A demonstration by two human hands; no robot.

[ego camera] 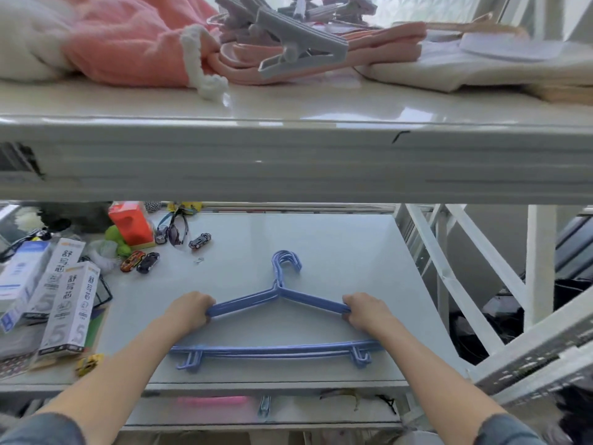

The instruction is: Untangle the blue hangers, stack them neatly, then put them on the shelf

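We take this for a home storage corner — a white metal shelving rack (288,162) holding pink folded clothing (128,43) above the hands, small toy cars (141,261) and white cardboard boxes (69,313) to their left.

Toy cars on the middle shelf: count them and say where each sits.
5 in view. Two touch beside the green toy; one and another near the sunglasses; a yellow one at the front edge. Clutter may hide others.
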